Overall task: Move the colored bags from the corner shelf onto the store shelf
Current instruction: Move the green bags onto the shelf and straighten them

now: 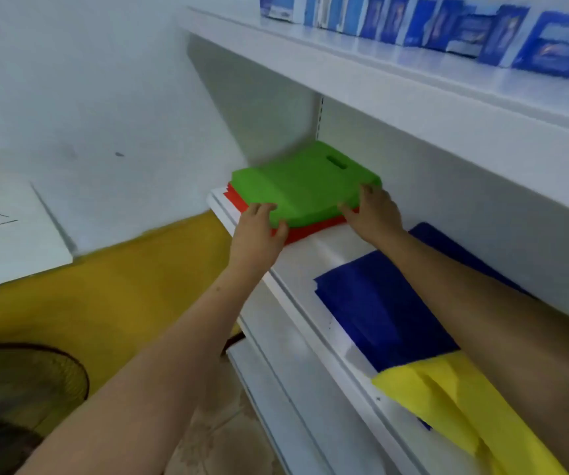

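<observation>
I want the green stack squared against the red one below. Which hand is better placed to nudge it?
Probably left: the left hand grips the green bags at their front corner overhanging the red bags; the right hand only rests on the side edge.

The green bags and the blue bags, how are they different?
The green bags sit on red bags, both hands on them; nobody touches the blue bags. Green shows a handle hole; blue shows none. Green looks puffier, blue flatter. Both lie on the same white shelf.
</observation>
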Available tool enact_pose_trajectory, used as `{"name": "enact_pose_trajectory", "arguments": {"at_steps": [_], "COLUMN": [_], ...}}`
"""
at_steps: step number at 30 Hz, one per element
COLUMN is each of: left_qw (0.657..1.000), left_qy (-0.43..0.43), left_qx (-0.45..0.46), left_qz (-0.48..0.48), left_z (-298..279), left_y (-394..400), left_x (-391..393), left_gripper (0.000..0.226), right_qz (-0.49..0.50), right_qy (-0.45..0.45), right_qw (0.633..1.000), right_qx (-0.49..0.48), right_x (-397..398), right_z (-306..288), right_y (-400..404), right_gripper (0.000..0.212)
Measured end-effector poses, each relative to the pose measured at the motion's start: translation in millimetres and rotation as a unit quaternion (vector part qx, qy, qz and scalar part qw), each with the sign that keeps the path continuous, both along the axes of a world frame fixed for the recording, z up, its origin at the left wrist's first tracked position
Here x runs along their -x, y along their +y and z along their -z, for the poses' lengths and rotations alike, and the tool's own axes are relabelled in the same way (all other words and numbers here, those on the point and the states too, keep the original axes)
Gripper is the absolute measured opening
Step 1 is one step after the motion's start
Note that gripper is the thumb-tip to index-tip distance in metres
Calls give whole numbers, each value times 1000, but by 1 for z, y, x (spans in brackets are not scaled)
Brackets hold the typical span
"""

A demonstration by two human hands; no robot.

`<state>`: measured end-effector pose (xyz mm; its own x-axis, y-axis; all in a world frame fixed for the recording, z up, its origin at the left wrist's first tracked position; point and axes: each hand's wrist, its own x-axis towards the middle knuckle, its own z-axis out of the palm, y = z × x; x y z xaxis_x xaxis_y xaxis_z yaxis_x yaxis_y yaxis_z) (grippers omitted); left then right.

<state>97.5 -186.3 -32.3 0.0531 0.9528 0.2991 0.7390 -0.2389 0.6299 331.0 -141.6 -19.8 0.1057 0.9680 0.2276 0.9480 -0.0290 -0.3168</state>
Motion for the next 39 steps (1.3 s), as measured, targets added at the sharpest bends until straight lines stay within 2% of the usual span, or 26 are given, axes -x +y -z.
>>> {"name": "enact_pose_trajectory", "arguments": {"at_steps": [4, 9, 12, 15, 19, 20, 22, 24, 29, 32, 35, 39], "left_qw": [999, 996, 984, 968, 955, 953, 952, 959, 994, 997, 998, 997], "left_qy": [37, 76, 150, 225, 290, 298, 302, 280, 96, 27, -16, -58], "left_qx": [28, 44, 92, 106, 49, 45, 36, 36, -11, -39, -47, -48], "left_qz": [-9, -7, 12, 9, 20, 22, 28, 35, 58, 66, 41, -4], "left_z": [15, 31, 40, 49, 44, 40, 34, 29, 17, 6, -4, -19], "left_y": [73, 150, 190, 208, 200, 198, 194, 185, 137, 97, 52, -10], "left_x": [16, 32, 39, 42, 23, 20, 18, 22, 23, 8, -8, -31], "left_gripper": [53, 67, 81, 73, 46, 40, 33, 31, 32, 35, 25, 17], "right_qz": [33, 81, 72, 69, 33, 29, 27, 33, 30, 49, 29, 8], "right_qy": [-22, -44, -80, -100, -183, -190, -185, -132, 23, 44, 94, 110], "right_qw": [999, 993, 992, 992, 983, 981, 982, 991, 999, 998, 995, 994], "right_qx": [22, 67, 59, 39, -6, -1, 7, 12, -3, -19, -21, -15], "right_x": [6, -3, -11, -8, 14, 19, 24, 19, -7, -25, -46, -70], "right_z": [18, 48, 67, 68, 65, 63, 56, 48, 23, 6, -1, -10], "right_y": [73, 127, 133, 132, 125, 124, 122, 118, 73, 41, 12, -49], "right_gripper": [83, 106, 104, 86, 27, 20, 20, 23, 29, 34, 34, 31]}}
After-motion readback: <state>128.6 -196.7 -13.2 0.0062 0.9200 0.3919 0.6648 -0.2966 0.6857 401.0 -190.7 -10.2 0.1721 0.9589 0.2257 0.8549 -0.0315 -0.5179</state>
